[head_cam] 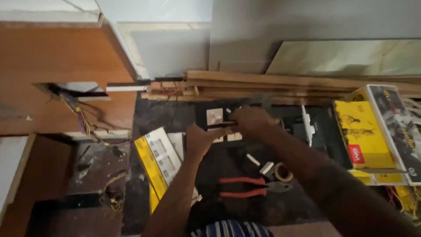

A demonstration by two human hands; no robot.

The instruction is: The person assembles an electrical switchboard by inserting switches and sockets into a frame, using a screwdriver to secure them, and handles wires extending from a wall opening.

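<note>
The left hand (199, 139) grips the near edge of a switch plate (215, 117); the right hand (251, 123), closed on a dark tool (221, 124), points it leftward across it.

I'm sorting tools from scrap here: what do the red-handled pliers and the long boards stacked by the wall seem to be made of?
The red-handled pliers: dull grey metal jaws, seemingly steel, with handles in a red plastic or rubber sleeve, matte. The long boards look like bare, unfinished wood, going by their pale brown colour and straight sawn edges.
</note>
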